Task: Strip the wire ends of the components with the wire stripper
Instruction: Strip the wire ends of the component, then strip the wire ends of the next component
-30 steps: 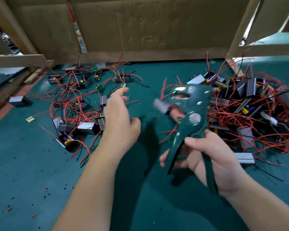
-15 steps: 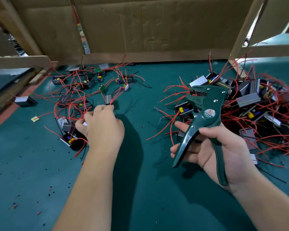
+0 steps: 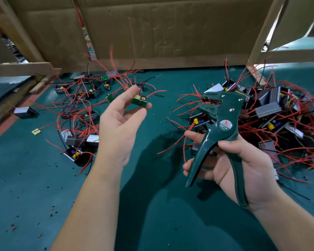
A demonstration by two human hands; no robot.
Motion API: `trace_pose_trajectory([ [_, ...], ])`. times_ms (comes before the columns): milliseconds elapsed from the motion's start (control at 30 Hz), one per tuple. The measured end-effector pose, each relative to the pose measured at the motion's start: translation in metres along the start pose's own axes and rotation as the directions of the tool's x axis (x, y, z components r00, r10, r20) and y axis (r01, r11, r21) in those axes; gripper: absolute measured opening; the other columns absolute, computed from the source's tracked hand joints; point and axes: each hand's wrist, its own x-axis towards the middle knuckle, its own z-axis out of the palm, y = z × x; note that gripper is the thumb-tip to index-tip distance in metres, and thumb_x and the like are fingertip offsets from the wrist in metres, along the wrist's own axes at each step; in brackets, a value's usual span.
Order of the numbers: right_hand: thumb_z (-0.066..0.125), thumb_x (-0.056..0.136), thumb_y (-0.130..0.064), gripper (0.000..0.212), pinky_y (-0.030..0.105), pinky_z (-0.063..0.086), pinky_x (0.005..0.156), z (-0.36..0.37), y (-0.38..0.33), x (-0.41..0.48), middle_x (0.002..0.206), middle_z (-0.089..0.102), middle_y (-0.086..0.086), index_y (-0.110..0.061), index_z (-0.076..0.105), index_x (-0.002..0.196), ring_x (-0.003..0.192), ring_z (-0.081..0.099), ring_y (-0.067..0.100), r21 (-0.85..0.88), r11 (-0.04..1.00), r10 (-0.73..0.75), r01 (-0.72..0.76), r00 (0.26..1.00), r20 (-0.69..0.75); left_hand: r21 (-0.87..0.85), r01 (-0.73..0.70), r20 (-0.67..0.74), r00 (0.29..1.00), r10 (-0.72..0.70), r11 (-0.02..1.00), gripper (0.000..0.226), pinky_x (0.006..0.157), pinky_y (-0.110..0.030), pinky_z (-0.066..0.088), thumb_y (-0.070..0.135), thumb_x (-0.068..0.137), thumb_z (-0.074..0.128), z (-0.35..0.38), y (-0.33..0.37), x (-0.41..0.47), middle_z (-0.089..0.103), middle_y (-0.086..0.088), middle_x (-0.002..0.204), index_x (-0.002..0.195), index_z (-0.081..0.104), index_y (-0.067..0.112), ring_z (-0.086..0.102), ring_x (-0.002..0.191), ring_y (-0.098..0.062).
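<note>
Left fingers (image 3: 127,96) pinching one circuit board (image 3: 139,102), right fingers (image 3: 192,134) gripping one wire stripper (image 3: 223,113)

Single head-worn wide-angle view, looking forward and down, close over green table (image 3: 152,223), cardboard wall (image 3: 170,33) behind

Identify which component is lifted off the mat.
The small green circuit board, pinched between thumb and fingers of the left hand. All the others lie in the left pile and right pile on the green mat.
</note>
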Motion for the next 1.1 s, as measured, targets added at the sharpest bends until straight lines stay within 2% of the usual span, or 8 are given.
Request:
trace_pose_trajectory([
  [167,0.082,0.048,-0.026,0.064,0.063,0.051,0.067,-0.002,0.001,0.0,0.115,0.062,0.03,-0.013,0.049,0.102,0.067,0.063,0.048,-0.016,1.0,0.006,-0.006,0.999,0.042,-0.261,0.143,0.14,0.984,-0.109,0.955,0.039,0.079,-0.02,0.051,-0.002,0.074,0.058,-0.001,0.002,-0.002,0.071,-0.001,0.098,0.111,0.063,0.011,0.068,0.092,-0.019],
  [367,0.084,0.045,-0.03,0.066,0.06,0.052,0.064,-0.001,0.0,0.0,0.114,0.062,0.031,-0.013,0.051,0.099,0.068,0.063,0.049,-0.012,1.0,0.003,-0.002,0.999,0.04,-0.203,0.132,0.198,0.976,-0.092,0.97,0.028,0.08,-0.021,0.052,0.002,0.079,0.059,0.001,-0.001,-0.005,0.074,0.0,0.097,0.104,0.065,0.015,0.07,0.086,-0.015],
  [533,0.084,0.045,-0.031,0.073,0.061,0.052,0.065,-0.002,-0.001,0.0,0.114,0.062,0.031,-0.01,0.047,0.104,0.069,0.063,0.05,-0.018,1.0,0.013,-0.012,1.0,0.029,0.207,0.089,-0.027,0.996,-0.085,0.974,0.026,0.055,-0.02,0.052,0.009,0.089,0.065,-0.001,-0.012,-0.001,0.072,-0.008,0.104,0.113,0.062,0.019,0.071,0.072,-0.011],
  [600,0.082,0.048,-0.029,0.074,0.061,0.051,0.066,-0.002,-0.001,0.0,0.114,0.062,0.031,-0.01,0.044,0.108,0.07,0.063,0.05,-0.021,1.0,0.02,-0.02,0.999,0.026,0.431,0.137,-0.093,0.99,-0.107,0.892,0.044,0.085,-0.031,0.055,0.026,0.091,0.064,-0.005,-0.019,0.002,0.064,-0.008,0.121,0.132,0.053,0.015,0.068,0.094,-0.012],
  [667,0.079,0.051,-0.027,0.069,0.061,0.052,0.066,-0.002,-0.001,0.0,0.114,0.062,0.031,-0.011,0.044,0.108,0.069,0.063,0.051,-0.019,0.999,0.029,-0.028,0.999,0.028,0.622,0.194,-0.061,0.978,-0.2,0.758,0.07,0.116,-0.03,0.019,0.044,0.091,0.056,-0.01,-0.024,0.005,0.033,-0.006,0.153,0.149,0.03,0.015,0.035,0.139,-0.015],
  [767,0.081,0.049,-0.029,0.071,0.062,0.051,0.066,0.0,0.0,0.0,0.116,0.06,0.032,-0.011,0.045,0.107,0.07,0.063,0.05,-0.021,0.999,0.033,-0.033,0.999,0.023,0.816,0.154,-0.059,0.981,-0.186,0.557,0.069,0.114,-0.029,0.005,0.035,0.094,0.055,-0.012,-0.024,0.002,0.001,-0.013,0.161,0.152,0.021,0.019,0.0,0.148,-0.024],
  [1000,0.085,0.044,-0.03,0.075,0.062,0.051,0.065,0.0,0.001,-0.001,0.115,0.06,0.033,-0.009,0.047,0.105,0.069,0.062,0.051,-0.016,0.999,0.047,-0.046,0.999,0.021,0.957,0.071,-0.141,0.961,0.236,0.283,0.041,0.098,-0.037,0.026,0.002,0.074,0.056,-0.021,-0.008,-0.001,0.051,-0.001,0.131,0.105,0.069,0.025,0.041,0.124,-0.026],
  [1100,0.086,0.043,-0.031,0.079,0.064,0.051,0.065,0.001,0.0,0.001,0.115,0.06,0.034,-0.008,0.046,0.106,0.069,0.062,0.051,-0.013,0.999,0.045,-0.045,0.999,0.017,0.923,0.331,-0.343,0.939,0.027,0.198,0.047,0.098,-0.044,0.025,0.007,0.077,0.057,-0.031,0.0,0.001,0.044,-0.001,0.135,0.115,0.062,0.033,0.034,0.126,-0.03],
])
